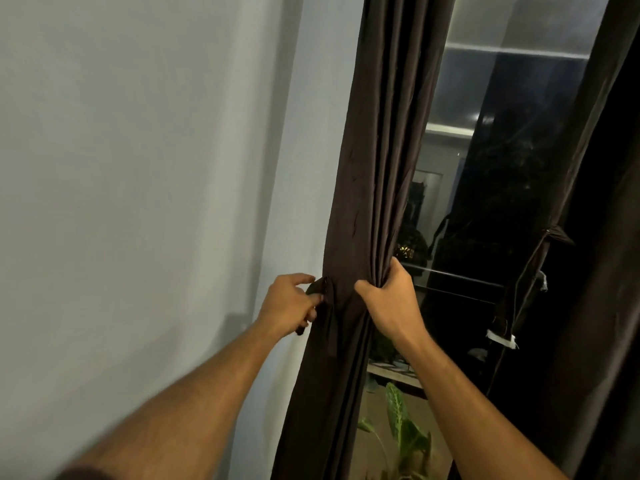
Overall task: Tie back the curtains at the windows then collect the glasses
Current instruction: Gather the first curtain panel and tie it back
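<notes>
A dark brown curtain point(374, 168) hangs gathered at the left side of the window point(485, 188). My right hand point(388, 296) grips the bunched folds from the window side, thumb in front. My left hand point(289, 303) is at the curtain's wall-side edge and pinches a dark strip of fabric, the tie-back point(320, 289), whose end hangs below my fingers. A second dark curtain point(602, 237) hangs at the right, bound by a tie point(550, 233). No glasses are in view.
A pale wall point(138, 202) fills the left half. Through the dark window pane are a horizontal rail point(457, 275) and reflections. A green leafy plant point(401, 427) stands below, behind the glass or near the sill.
</notes>
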`<state>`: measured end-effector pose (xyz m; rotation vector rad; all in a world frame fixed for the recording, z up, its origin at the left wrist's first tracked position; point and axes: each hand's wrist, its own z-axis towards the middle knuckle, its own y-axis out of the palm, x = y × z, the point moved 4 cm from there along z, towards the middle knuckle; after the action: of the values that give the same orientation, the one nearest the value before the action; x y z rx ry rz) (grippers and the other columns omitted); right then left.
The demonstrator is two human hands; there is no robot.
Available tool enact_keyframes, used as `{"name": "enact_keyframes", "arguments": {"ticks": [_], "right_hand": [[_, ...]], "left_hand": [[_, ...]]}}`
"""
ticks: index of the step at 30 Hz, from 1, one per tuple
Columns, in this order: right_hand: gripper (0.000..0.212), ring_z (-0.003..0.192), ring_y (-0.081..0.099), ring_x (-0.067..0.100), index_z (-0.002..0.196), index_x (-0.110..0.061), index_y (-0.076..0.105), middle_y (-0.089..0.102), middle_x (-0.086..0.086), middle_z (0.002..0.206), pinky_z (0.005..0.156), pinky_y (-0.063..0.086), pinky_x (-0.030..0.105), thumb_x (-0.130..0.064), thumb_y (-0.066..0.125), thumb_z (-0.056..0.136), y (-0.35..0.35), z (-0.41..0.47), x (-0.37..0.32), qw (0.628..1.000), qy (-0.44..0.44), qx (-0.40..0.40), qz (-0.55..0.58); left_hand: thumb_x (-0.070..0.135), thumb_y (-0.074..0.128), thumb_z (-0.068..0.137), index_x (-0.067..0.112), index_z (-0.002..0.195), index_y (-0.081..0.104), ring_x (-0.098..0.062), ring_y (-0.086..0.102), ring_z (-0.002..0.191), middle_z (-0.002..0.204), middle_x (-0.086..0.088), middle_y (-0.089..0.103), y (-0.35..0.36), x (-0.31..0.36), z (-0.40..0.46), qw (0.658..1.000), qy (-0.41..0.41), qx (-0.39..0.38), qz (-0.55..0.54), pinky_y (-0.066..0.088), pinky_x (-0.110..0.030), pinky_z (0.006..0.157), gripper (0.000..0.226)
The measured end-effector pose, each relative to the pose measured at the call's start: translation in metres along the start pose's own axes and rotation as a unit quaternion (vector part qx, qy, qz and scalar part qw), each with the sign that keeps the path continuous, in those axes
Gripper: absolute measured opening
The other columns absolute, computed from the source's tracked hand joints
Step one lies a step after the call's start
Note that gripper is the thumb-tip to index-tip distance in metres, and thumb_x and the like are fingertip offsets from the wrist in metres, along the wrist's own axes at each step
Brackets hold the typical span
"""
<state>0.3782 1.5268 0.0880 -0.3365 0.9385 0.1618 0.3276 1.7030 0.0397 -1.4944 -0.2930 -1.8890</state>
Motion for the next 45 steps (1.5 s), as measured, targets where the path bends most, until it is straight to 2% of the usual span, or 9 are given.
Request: {"name": "enact_keyframes", "arguments": {"ticks": [8,13,19,24,29,33,36,40,45], "right_hand": [[0.026,0.098,0.076,0.018,0.112,-0.010,0.073,0.079,0.005,0.107,0.077,0.060,0.024,0.003,0.057,0.097,0.004,-0.016,0.013,0.964,0.081,-0.090,0.237],[0.026,0.106,0.074,0.031,0.121,-0.001,0.067,0.075,0.018,0.114,0.091,0.060,0.042,0.001,0.058,0.097,0.021,-0.014,0.020,0.924,0.151,-0.105,0.336],[0.015,0.091,0.077,0.027,0.096,0.001,0.068,0.077,0.016,0.095,0.091,0.061,0.046,-0.008,0.077,0.089,0.022,-0.001,0.019,0.982,0.084,-0.068,0.157],[0.034,0.097,0.059,0.019,0.069,-0.030,0.057,0.052,-0.007,0.091,0.088,0.053,0.033,-0.025,0.091,0.075,0.022,0.019,0.006,0.987,-0.041,-0.002,-0.155],[0.012,0.078,0.062,0.014,0.075,0.004,0.068,0.061,0.016,0.081,0.070,0.053,0.024,0.002,0.071,0.086,0.003,0.013,0.010,0.994,0.014,-0.104,0.033],[0.018,0.069,0.067,0.005,0.103,-0.010,0.065,0.066,0.003,0.091,0.062,0.048,0.018,-0.001,0.050,0.098,-0.014,0.013,0.028,0.985,0.115,-0.038,0.119],[0.032,0.087,0.070,0.006,0.134,-0.011,0.054,0.066,0.002,0.118,0.066,0.050,0.018,-0.004,0.048,0.104,-0.011,0.012,0.038,0.977,0.162,-0.124,0.054],[0.025,0.080,0.062,0.009,0.118,-0.013,0.072,0.072,0.000,0.096,0.065,0.047,0.016,-0.016,0.051,0.106,-0.016,0.013,0.035,0.967,0.143,-0.206,-0.032],[0.024,0.079,0.063,0.021,0.097,-0.001,0.077,0.075,0.025,0.095,0.069,0.048,0.029,-0.023,0.069,0.097,-0.018,0.007,0.032,0.965,0.109,-0.234,-0.046]], "left_hand": [[0.009,0.049,0.103,0.011,0.124,0.072,-0.022,0.071,0.092,0.116,-0.006,0.073,0.004,0.001,0.008,0.998,0.002,0.039,-0.052,0.062,-0.038,0.083,0.031],[0.019,0.044,0.098,0.007,0.103,0.076,-0.029,0.073,0.096,0.097,-0.013,0.077,0.020,0.013,-0.006,0.972,-0.081,-0.049,-0.213,0.060,-0.046,0.090,0.035],[0.044,0.043,0.085,-0.005,0.105,0.074,-0.039,0.068,0.093,0.105,-0.029,0.069,0.026,0.013,-0.008,0.927,-0.112,-0.121,-0.336,0.055,-0.051,0.093,0.062],[0.069,0.043,0.094,0.008,0.124,0.072,-0.036,0.069,0.114,0.121,-0.023,0.071,0.036,0.024,-0.012,0.916,-0.036,-0.162,-0.366,0.052,-0.046,0.102,0.074],[0.031,0.065,0.089,0.005,0.106,0.078,-0.031,0.072,0.089,0.099,-0.021,0.076,0.034,0.023,-0.016,0.948,-0.038,-0.164,-0.269,0.057,-0.040,0.087,0.033],[0.024,0.056,0.089,0.004,0.112,0.076,-0.027,0.071,0.089,0.111,-0.019,0.075,0.032,0.021,-0.014,0.954,-0.052,-0.177,-0.237,0.057,-0.038,0.086,0.037],[0.023,0.047,0.088,0.004,0.114,0.075,-0.022,0.069,0.081,0.110,-0.019,0.076,0.034,0.023,-0.014,0.949,-0.057,-0.192,-0.242,0.056,-0.035,0.081,0.043],[0.023,0.041,0.088,0.006,0.097,0.081,-0.022,0.067,0.075,0.095,-0.018,0.077,0.031,0.027,-0.016,0.954,-0.050,-0.186,-0.228,0.057,-0.028,0.068,0.044],[0.025,0.041,0.088,0.004,0.105,0.078,-0.028,0.072,0.091,0.104,-0.021,0.076,0.029,0.029,-0.016,0.963,-0.053,-0.169,-0.203,0.058,-0.039,0.088,0.046]]}}
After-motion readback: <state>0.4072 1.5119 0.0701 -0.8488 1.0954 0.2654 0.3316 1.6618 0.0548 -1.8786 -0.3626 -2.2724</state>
